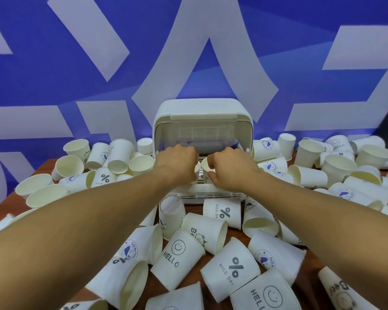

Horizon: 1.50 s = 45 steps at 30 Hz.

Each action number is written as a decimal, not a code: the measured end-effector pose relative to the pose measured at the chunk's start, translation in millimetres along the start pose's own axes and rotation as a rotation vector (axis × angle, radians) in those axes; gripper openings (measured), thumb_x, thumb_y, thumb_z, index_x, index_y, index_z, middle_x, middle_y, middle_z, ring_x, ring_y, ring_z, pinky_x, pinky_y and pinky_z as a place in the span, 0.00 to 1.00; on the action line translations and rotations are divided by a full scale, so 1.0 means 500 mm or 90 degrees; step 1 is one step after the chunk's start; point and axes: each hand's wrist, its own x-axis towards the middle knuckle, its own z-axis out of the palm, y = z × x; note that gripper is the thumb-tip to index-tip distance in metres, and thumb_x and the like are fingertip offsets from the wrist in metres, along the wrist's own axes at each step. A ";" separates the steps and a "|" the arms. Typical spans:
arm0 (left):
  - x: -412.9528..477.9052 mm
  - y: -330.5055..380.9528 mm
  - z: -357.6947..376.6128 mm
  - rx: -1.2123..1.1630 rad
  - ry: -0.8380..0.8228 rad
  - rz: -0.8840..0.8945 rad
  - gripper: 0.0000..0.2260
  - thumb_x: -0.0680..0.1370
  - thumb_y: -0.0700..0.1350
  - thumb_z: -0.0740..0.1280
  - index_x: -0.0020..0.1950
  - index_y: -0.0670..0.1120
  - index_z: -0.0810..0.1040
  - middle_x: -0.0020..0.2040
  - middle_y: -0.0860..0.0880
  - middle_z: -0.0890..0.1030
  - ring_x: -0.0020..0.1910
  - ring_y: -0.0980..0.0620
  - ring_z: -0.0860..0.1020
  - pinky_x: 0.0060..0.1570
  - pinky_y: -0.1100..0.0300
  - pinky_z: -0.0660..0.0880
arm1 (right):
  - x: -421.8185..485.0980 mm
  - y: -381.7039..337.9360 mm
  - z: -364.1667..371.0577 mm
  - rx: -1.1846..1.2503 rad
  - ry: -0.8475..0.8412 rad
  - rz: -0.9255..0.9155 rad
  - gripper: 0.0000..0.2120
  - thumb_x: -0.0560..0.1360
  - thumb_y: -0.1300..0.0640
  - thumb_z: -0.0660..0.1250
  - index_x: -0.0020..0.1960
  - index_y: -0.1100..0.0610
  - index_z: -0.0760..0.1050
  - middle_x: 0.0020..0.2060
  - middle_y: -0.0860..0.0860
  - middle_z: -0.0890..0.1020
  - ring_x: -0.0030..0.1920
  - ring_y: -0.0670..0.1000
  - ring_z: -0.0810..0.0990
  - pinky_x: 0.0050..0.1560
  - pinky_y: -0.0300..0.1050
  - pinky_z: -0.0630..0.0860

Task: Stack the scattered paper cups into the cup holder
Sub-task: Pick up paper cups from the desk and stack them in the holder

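Gripped: left hand (177, 163) curled round white paper cup (197, 172); right hand (232, 170) round second paper cup (206, 164). Forearms outstretched. Cups sat side by side before open-lidded white plastic cup holder (202, 113).

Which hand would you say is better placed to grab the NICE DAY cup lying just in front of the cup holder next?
Right, probably. The right hand is at the cup holder, nearly in line with that NICE DAY cup; the left hand is further over. Both seem to grip paper cups.

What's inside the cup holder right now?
The cup holder has its front open; only pale, blurred shapes show inside. The left hand and right hand, holding paper cups, cover the lower interior.
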 end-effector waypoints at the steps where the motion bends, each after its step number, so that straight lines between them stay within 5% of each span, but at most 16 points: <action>1: -0.007 0.000 -0.007 0.000 0.001 -0.001 0.17 0.71 0.51 0.74 0.58 0.52 0.78 0.52 0.50 0.81 0.49 0.47 0.79 0.47 0.53 0.79 | -0.003 -0.001 -0.004 0.003 0.005 0.001 0.12 0.76 0.45 0.64 0.54 0.50 0.76 0.43 0.51 0.80 0.44 0.56 0.80 0.39 0.47 0.71; 12: -0.124 0.014 -0.119 0.036 0.072 -0.017 0.15 0.69 0.54 0.74 0.54 0.54 0.76 0.47 0.50 0.79 0.42 0.46 0.74 0.37 0.56 0.68 | -0.071 -0.036 -0.115 -0.011 0.068 0.013 0.12 0.74 0.46 0.63 0.52 0.51 0.78 0.42 0.52 0.81 0.44 0.58 0.79 0.40 0.47 0.73; 20: -0.264 0.050 -0.169 -0.044 0.078 0.003 0.14 0.69 0.56 0.75 0.52 0.56 0.78 0.52 0.52 0.81 0.50 0.48 0.78 0.49 0.50 0.78 | -0.175 -0.079 -0.178 0.015 0.116 0.003 0.12 0.74 0.43 0.64 0.52 0.49 0.78 0.42 0.49 0.82 0.45 0.55 0.79 0.38 0.45 0.72; 34: -0.553 0.086 -0.138 -0.108 0.140 0.004 0.08 0.71 0.59 0.70 0.46 0.58 0.78 0.42 0.57 0.81 0.46 0.52 0.78 0.45 0.53 0.78 | -0.477 -0.174 -0.202 0.154 0.182 -0.049 0.11 0.72 0.43 0.68 0.46 0.50 0.81 0.33 0.41 0.79 0.41 0.48 0.80 0.43 0.48 0.79; 45: -0.672 0.077 -0.036 0.119 0.147 0.021 0.15 0.72 0.64 0.64 0.42 0.53 0.68 0.39 0.51 0.75 0.41 0.48 0.75 0.34 0.56 0.63 | -0.579 -0.215 -0.139 0.130 0.070 -0.097 0.15 0.71 0.37 0.66 0.48 0.47 0.79 0.38 0.42 0.81 0.44 0.48 0.79 0.43 0.45 0.76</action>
